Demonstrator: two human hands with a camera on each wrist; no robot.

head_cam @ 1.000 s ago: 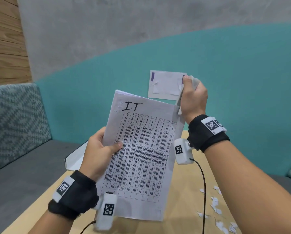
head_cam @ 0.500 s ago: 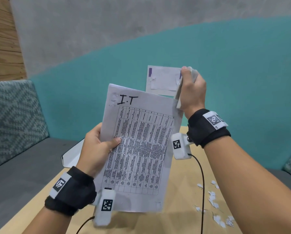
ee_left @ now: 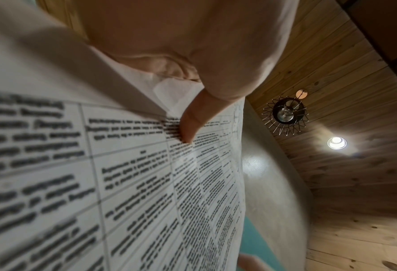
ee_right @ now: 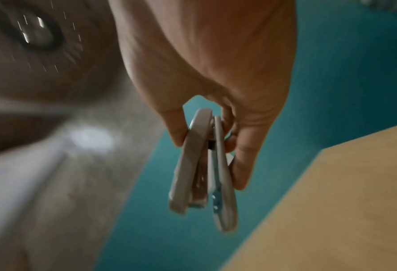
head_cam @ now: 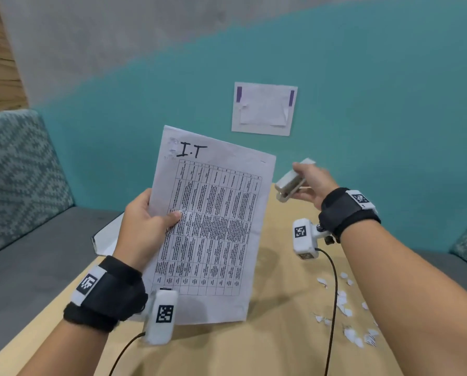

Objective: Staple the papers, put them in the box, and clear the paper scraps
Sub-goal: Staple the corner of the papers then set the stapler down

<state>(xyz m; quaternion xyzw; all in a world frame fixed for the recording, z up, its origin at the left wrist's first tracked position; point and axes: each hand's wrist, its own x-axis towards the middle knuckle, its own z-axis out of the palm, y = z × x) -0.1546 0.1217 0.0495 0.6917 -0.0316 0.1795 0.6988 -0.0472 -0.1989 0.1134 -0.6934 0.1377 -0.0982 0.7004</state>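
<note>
My left hand (head_cam: 148,226) holds a stack of printed papers (head_cam: 213,221) upright above the wooden table (head_cam: 267,343), thumb pressed on the front sheet, which is marked "I.T" over a table grid. The left wrist view shows that thumb on the papers (ee_left: 146,183). To the right of the stack and clear of it, my right hand (head_cam: 309,183) grips a white stapler (head_cam: 289,184). The right wrist view shows the stapler (ee_right: 204,170) pinched between thumb and fingers, its mouth slightly apart and pointing away. White paper scraps (head_cam: 346,308) lie scattered on the table at the right.
A white box (head_cam: 105,240) lies at the table's left edge, mostly hidden behind my left hand. A grey bench with patterned cushions (head_cam: 18,169) runs along the teal wall. A white sheet (head_cam: 265,108) is taped to the wall. Wrist-camera cables (head_cam: 332,294) hang over the table.
My right hand has pulled the stapler off the papers' top right corner and swung it down to the right. The left hand still holds the papers.
</note>
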